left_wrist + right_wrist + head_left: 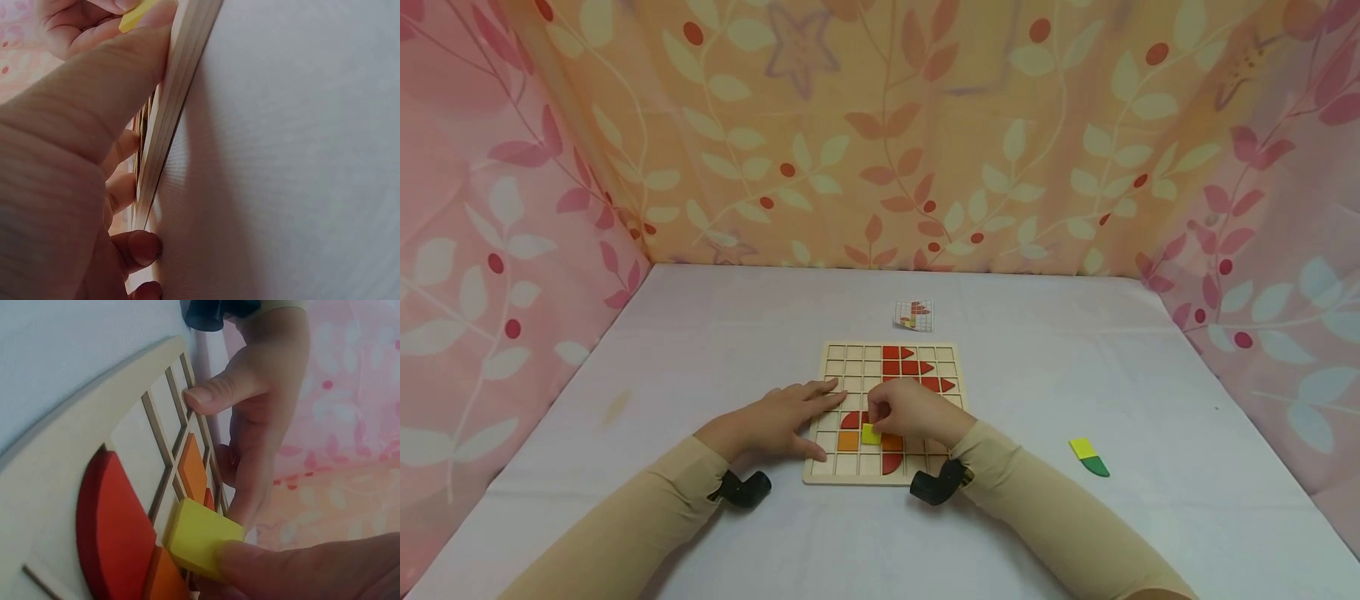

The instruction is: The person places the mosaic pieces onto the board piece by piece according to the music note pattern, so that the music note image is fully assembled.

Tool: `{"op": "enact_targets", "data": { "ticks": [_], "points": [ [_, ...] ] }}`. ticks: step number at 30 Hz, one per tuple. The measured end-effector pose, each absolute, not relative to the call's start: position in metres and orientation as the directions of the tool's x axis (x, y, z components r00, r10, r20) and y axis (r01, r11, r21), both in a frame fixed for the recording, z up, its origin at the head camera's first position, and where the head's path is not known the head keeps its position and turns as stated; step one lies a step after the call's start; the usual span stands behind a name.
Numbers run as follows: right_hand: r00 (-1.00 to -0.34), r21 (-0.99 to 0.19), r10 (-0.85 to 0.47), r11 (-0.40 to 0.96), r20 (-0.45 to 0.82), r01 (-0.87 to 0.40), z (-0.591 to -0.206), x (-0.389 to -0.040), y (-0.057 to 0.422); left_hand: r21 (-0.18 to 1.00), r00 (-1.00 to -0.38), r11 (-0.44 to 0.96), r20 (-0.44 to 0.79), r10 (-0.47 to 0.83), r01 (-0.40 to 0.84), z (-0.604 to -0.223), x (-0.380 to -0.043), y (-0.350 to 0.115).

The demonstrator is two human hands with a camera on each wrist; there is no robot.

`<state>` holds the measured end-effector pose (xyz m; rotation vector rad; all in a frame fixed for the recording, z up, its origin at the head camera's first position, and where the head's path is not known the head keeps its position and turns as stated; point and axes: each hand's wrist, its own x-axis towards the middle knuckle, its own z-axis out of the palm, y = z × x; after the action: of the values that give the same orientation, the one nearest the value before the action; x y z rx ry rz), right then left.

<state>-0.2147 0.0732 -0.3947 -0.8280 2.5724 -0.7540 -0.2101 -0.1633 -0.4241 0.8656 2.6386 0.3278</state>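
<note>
A wooden grid board (850, 479) lies on the table. My right hand (921, 408) pinches a yellow square tile (201, 536), which is tilted over a cell between two orange tiles. One is the orange tile (847, 441) to its left; the other (892, 442) is partly under my right hand. My left hand (775, 421) rests along the board's left side, fingers spread, with the thumb at the rim. Below the right-hand orange tile sits a red quarter-round tile (891, 463). A similar red tile (851, 420) sits at upper left of the yellow one.
Red square and pointed tiles (910, 367) fill cells in the board's upper rows. Behind the board lies a small pattern card (913, 316). To the right, a yellow tile (1082, 448) and a green rounded tile (1096, 466) lie on the white cloth.
</note>
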Motion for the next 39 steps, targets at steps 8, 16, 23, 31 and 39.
{"op": "enact_targets", "data": {
  "ticks": [8,16,23,31,39],
  "points": [
    [-0.769,-0.581,-0.605,0.709,-0.208,-0.401,-0.396,-0.214,0.069,0.324,-0.75,0.782,-0.246,0.614,0.533,-0.424,-0.211,-0.164],
    [-0.769,-0.576,-0.609,0.706,-0.194,-0.413,-0.399,-0.213,0.069,0.321,-0.753,0.785,-0.249,0.61,0.53,-0.423,-0.211,-0.163],
    [-0.766,-0.59,-0.619,0.687,-0.171,-0.424,-0.397,-0.208,0.069,0.333,-0.75,0.779,-0.244,0.615,0.531,-0.423,-0.21,-0.164],
    [-0.767,-0.557,-0.622,0.698,-0.16,-0.45,-0.391,-0.211,0.079,0.319,-0.743,0.772,-0.236,0.627,0.55,-0.421,-0.21,-0.163],
    [-0.828,-0.572,-0.554,0.709,-0.091,-0.412,-0.379,-0.218,0.124,0.317,-0.761,0.794,-0.252,0.598,0.519,-0.421,-0.209,-0.162]
  ]
}}
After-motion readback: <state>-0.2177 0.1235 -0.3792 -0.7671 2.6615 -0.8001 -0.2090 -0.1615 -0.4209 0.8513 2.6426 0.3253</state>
